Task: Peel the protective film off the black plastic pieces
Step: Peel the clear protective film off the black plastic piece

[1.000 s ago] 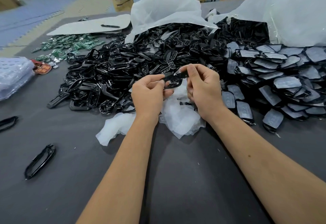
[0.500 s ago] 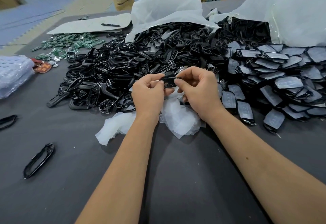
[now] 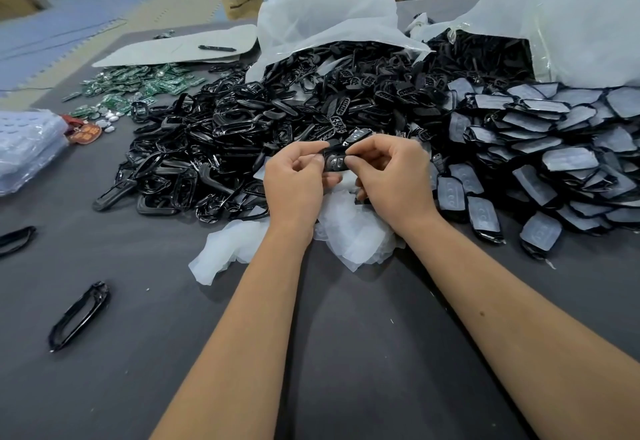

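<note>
- Dark grey desk point(image 3: 346, 353), in a storeroom with cardboard boxes and sacks at the back.
- Left hand point(image 3: 294, 186): grip closed on the left end of one black plastic piece point(image 3: 335, 161), thumb and forefinger pinching it.
- Right hand point(image 3: 391, 176): grip pinched on the right end of the same piece, fingers curled; whether it has film between the fingertips cannot be told.
- Held piece: raised above the desk between both hands, in front of the big heap.
- Crumpled white film point(image 3: 349, 231): on the desk directly under and just beyond the hands, a second clump point(image 3: 225, 249) to its left.
- Heap of black frames point(image 3: 214, 148): beyond the hands, spilling from an open clear bag point(image 3: 322, 20).
- Heap of film-covered black pieces point(image 3: 540, 141): right of the hands, beside another clear bag point(image 3: 571, 23).
- Single black frame point(image 3: 79, 315): alone on the desk, near left.
- Green circuit boards point(image 3: 138, 84): far left, behind the frames.
- Pale sheet point(image 3: 166, 51) with a pen point(image 3: 216, 48) lying on it: far edge.
</note>
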Motion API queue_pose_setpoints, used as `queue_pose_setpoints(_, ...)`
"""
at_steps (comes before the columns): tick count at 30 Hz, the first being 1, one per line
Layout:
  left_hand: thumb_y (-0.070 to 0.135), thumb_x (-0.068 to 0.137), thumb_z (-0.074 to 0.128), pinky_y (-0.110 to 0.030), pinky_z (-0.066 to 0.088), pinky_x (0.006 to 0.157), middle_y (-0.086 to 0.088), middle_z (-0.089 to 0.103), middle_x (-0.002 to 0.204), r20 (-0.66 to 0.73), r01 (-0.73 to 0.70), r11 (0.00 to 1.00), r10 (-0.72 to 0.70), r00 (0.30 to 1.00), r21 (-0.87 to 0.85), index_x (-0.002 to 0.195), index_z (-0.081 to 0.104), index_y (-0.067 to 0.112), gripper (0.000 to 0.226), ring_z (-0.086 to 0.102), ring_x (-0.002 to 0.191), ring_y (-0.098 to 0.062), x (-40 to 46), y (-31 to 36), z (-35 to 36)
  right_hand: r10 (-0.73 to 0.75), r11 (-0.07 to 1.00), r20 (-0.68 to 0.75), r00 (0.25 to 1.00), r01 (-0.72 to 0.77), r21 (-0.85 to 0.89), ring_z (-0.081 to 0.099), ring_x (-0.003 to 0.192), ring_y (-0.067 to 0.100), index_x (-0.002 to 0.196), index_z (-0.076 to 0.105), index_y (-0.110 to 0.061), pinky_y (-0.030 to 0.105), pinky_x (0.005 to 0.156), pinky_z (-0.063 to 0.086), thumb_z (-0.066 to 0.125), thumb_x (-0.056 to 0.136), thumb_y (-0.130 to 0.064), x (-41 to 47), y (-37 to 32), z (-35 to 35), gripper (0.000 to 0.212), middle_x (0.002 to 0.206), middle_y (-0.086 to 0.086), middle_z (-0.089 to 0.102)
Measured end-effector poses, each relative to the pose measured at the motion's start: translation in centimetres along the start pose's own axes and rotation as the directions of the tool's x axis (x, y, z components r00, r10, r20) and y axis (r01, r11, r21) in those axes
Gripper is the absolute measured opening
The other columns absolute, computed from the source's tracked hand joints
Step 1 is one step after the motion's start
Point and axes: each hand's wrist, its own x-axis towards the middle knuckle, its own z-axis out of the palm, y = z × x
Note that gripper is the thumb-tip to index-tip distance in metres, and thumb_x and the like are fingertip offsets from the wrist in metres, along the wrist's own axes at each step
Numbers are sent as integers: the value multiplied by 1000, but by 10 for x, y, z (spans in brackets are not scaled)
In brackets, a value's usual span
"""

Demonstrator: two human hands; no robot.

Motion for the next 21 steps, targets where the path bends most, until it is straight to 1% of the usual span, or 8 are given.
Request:
queue_pose_setpoints(3, -1, 100, 53, -28, 59, 64, -29, 71, 92, 19, 16, 1000, -16, 1000, -20, 100, 76, 13, 27, 72, 61, -15, 0, 1, -1, -31, 999, -40, 999, 30, -19, 72, 72, 12, 90, 80, -11, 35, 72, 62, 81, 86, -9, -1, -2, -1, 4, 79, -4, 75)
queue_pose_setpoints(5, -1, 99, 54, -30, 60, 66, -31, 70, 90, 29, 12, 1000, -12, 1000, -13, 100, 76, 14, 27, 72, 62, -16, 0, 0, 0, -34, 999, -41, 999, 33, -40, 72, 74, 10, 89, 80, -11, 30, 74, 61, 81, 86, -8, -2, -3, -1, 4, 79, -4, 75)
queue_pose_setpoints(7, -2, 97, 59, -33, 62, 70, -19, 71, 77, 34, -6, 1000, 6, 999, -2, 100, 76, 14, 23, 72, 62, -17, 0, -1, 0, -36, 998, -29, 999, 35, -50, 71, 75, 9, 89, 80, -11, 29, 75, 60, 80, 86, -7, -1, -4, -2, 4, 79, -4, 75)
queue_pose_setpoints(9, -3, 94, 66, -34, 64, 71, -7, 74, 75, 44, -25, 1000, 25, 999, -2, 98, 75, 13, 19, 72, 62, -17, -1, -1, -1, -35, 999, -15, 999, 34, -42, 71, 76, 10, 88, 80, -11, 29, 76, 60, 80, 86, -7, -2, -5, -2, 4, 80, -4, 75)
queue_pose_setpoints(12, -5, 92, 70, -29, 62, 67, -7, 76, 76, 63, -24, 1000, 25, 998, -17, 97, 75, 13, 19, 70, 61, -17, 0, -1, -3, -31, 999, -19, 999, 31, -39, 71, 75, 10, 88, 79, -12, 31, 75, 60, 81, 86, -9, -2, -5, -2, 4, 79, -4, 75)
queue_pose_setpoints(17, -8, 93, 68, -25, 57, 62, -4, 72, 68, 99, -21, 998, 26, 995, -54, 98, 73, 8, 18, 64, 55, -12, 2, 0, -4, 65, 997, -82, 994, -69, -39, 63, 66, 5, 97, 67, -19, 26, 65, 54, 86, 83, -22, -1, -1, -2, 24, 77, -7, 68)
queue_pose_setpoints(19, -9, 93, 67, -23, 56, 60, 2, 69, 62, 116, -18, 997, 27, 993, -78, 99, 73, 7, 18, 63, 54, -11, 3, 0, -6, 132, 990, -48, 990, -130, 46, 66, 69, 12, 99, 67, -18, 31, 58, 56, 86, 84, -21, 0, -1, -4, 25, 82, -1, 69)
queue_pose_setpoints(21, -8, 94, 67, -22, 55, 60, 4, 68, 62, 129, -9, 994, 23, 991, -108, 101, 72, 7, 18, 64, 55, -11, 2, 0, -6, 176, 966, 26, 984, -178, 190, 69, 67, 16, 100, 70, -14, 26, 49, 54, 83, 87, -15, 1, -2, -6, 18, 84, 5, 74)
